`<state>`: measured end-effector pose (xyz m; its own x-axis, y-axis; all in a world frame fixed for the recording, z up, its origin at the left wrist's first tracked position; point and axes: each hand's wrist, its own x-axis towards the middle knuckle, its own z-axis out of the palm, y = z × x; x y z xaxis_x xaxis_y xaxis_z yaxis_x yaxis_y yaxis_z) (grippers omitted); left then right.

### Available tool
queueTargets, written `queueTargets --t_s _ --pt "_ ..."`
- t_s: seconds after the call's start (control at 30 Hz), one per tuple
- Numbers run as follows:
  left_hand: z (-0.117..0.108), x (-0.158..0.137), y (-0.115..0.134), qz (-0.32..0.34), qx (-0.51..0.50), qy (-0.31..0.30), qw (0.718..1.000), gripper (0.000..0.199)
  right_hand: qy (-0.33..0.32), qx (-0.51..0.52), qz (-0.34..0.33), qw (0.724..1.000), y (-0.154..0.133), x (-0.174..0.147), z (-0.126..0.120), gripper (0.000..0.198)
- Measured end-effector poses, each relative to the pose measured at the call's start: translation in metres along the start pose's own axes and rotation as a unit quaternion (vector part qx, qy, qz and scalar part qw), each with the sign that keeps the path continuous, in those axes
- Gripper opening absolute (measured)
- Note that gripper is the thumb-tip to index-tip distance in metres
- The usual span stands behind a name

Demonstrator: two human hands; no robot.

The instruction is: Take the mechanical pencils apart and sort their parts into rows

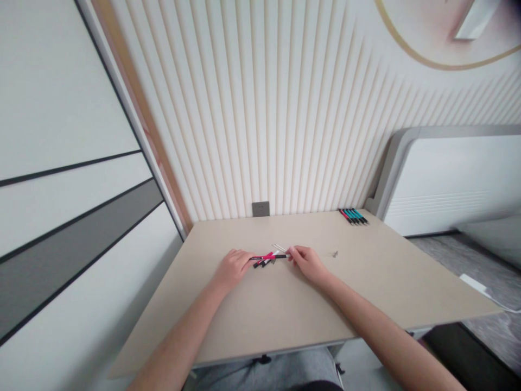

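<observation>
A pink and black pen [268, 257] is held level between my two hands, just above the middle of the table. My left hand [235, 266] has its fingers closed round the pen's left end. At the tip end, my right hand [304, 260] pinches the pen between thumb and fingers. Beneath and beside it lie loose pen parts [266, 263], pink, black and white, partly hidden by the pen. Thin white sticks, perhaps refills [278, 247], lie just behind, close to my right fingers. A few tiny metallic pieces [335, 254] sit to the right, too small to make out.
On the table [252, 315], a row of pens [353, 216], teal with one pink, lies at the back right. A dark wall socket [261, 209] is behind the table. To the right stands a bed headboard [451, 179]; a white cabinet [81, 228] is at left.
</observation>
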<state>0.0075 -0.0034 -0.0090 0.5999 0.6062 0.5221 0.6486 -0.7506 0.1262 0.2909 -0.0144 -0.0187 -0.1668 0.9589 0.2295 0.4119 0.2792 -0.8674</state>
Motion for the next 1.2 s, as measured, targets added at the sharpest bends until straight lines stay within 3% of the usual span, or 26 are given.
queueTargets --t_s 0.1,0.27,0.7,0.9,1.2 --pt "0.0 -0.0007 -0.0017 -0.008 -0.001 0.011 1.0 0.023 -0.002 0.009 -0.047 0.999 -0.005 -0.0008 -0.0035 0.033" --pt "0.0007 -0.0008 -0.0023 -0.01 -0.003 0.006 1.0 0.024 0.008 -0.019 -0.049 0.999 -0.0063 -0.0017 -0.0047 0.023" --pt "-0.0021 0.0007 0.0018 -0.001 -0.009 -0.007 1.0 0.02 -0.026 -0.044 -0.019 0.999 -0.003 -0.004 -0.0032 0.046" --pt "-0.0009 0.0 0.0001 -0.002 -0.005 0.0 1.0 0.02 0.004 -0.027 -0.074 0.997 -0.0047 -0.003 -0.0037 0.027" --pt "-0.0001 -0.0004 0.0005 0.003 0.002 0.001 1.0 0.017 0.007 -0.07 -0.06 0.996 -0.0054 -0.0039 -0.0047 0.025"
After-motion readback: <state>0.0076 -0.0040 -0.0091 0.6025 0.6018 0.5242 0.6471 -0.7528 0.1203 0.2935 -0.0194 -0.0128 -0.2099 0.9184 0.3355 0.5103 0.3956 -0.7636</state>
